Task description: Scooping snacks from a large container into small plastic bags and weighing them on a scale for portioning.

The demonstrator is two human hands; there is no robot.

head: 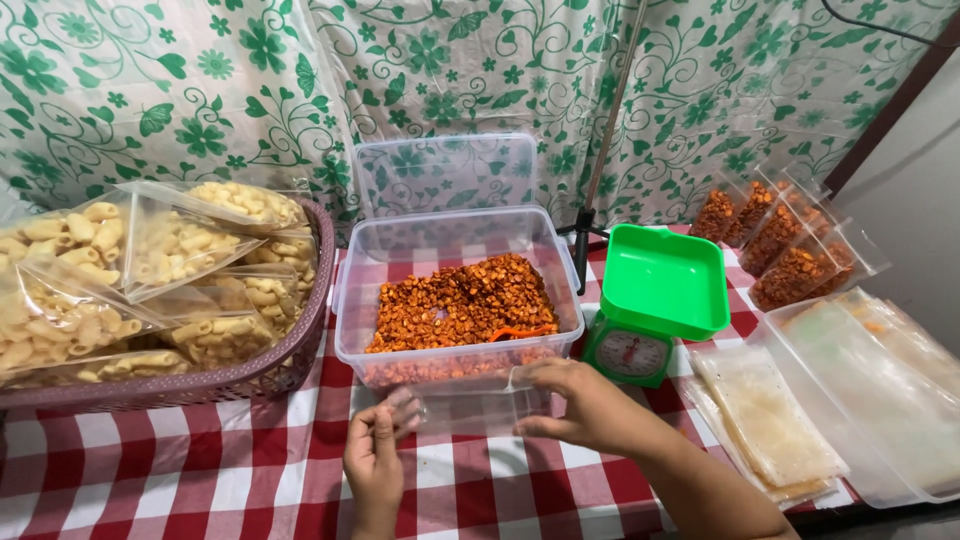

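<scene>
Clear plastic bag (pixel 470 398) sits low in the middle of the frame, pinched at both ends by the left hand (pixel 375 455) and right hand (pixel 585 405). Just above it stands the clear tub (pixel 352 310) of orange snacks (pixel 460 300). Thin, slippery plastic could slide from the fingers, or the mouth could stay stuck shut.

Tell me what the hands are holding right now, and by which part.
Both hold an empty clear plastic bag: left hand at its left edge, right hand at its right edge.
</scene>
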